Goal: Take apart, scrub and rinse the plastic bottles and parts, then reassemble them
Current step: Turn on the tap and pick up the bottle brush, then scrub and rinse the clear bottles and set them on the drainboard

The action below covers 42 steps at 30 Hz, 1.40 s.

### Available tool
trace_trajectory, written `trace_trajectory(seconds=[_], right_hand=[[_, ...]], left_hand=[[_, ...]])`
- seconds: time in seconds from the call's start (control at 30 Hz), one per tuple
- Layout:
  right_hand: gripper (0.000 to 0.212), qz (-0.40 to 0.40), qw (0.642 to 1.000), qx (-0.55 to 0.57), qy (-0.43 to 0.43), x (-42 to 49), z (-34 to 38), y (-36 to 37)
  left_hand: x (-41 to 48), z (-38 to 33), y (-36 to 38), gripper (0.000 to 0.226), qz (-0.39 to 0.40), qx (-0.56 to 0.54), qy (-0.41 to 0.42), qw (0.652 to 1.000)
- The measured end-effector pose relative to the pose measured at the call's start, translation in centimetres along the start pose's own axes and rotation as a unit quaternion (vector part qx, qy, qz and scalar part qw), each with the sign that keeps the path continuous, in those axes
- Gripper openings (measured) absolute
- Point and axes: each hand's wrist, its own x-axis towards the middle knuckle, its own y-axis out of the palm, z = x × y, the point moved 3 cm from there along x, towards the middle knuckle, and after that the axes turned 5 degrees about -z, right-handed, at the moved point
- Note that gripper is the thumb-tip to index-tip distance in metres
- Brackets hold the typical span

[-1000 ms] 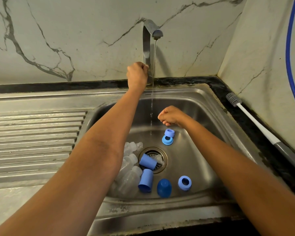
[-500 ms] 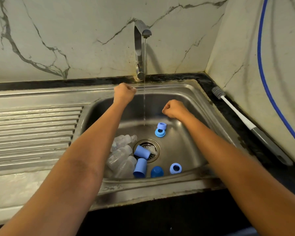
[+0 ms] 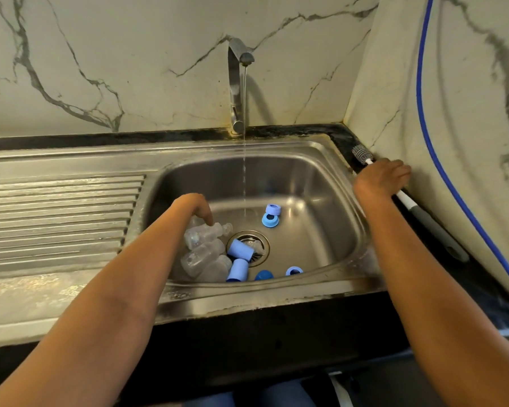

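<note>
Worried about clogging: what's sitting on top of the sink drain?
A blue cap lies on its side over the left half of the drain, a clear piece beside it. Whatever is under them is hidden.

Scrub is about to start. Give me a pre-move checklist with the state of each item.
1. Water on: a stream falls from the steel tap into the steel sink. Ok.
2. Right hand on the white-handled bottle brush: it covers the handle, but whether it grips is unclear. Cannot tell.
3. Left hand at the clear plastic bottles: blurred, so no grip can be confirmed. Cannot tell.
4. Parts separated: blue plastic caps and blue plastic rings lie loose. Ok.
5. Round steel drain strainer free: one cap lies on it. Not ok.
</note>
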Motion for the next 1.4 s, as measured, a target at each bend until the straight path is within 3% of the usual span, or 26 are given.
trace_trajectory(seconds=[0.17,0.3,0.43,0.63,0.77,0.9,1.1,1.23,1.4], right_hand=[[0.042,0.031,0.997,-0.076,0.002,-0.2,-1.5,0.0],[0.035,0.014,0.999,-0.041,-0.025,-1.5,-0.1,-1.2],[0.041,-0.003,0.991,0.03,-0.131,-4.3,3.3,-3.4],[0.026,0.045,0.946,0.045,-0.319,-10.3,8.2,-2.7],[0.02,0.083,0.922,0.045,-0.374,-12.3,9.1,-1.4],[0.017,0.092,0.92,0.081,-0.372,-12.3,9.2,-1.5],[0.015,0.104,0.931,0.149,-0.315,-11.4,7.7,-1.7],[0.019,0.121,0.944,0.146,-0.271,-10.5,6.7,-2.0],[0.023,0.106,0.946,0.133,-0.277,-10.0,6.4,-2.4]], left_hand=[[-0.1,0.8,1.4,0.068,0.049,-0.015,-0.028,0.998],[-0.3,1.3,2.2,0.061,0.051,-0.008,-0.036,0.998],[0.1,2.2,3.0,0.059,0.056,-0.032,-0.051,0.997],[1.1,3.0,4.1,0.059,0.016,-0.083,-0.079,0.993],[1.9,3.1,4.1,0.086,-0.029,-0.159,-0.1,0.982],[2.9,1.6,1.6,0.079,-0.118,-0.251,-0.056,0.959],[3.4,-3.0,-1.3,0.066,-0.197,-0.442,0.015,0.875],[3.3,-6.0,-2.5,0.065,-0.221,-0.46,0.079,0.857],[3.2,-7.9,-3.3,0.065,-0.224,-0.513,0.103,0.822]])
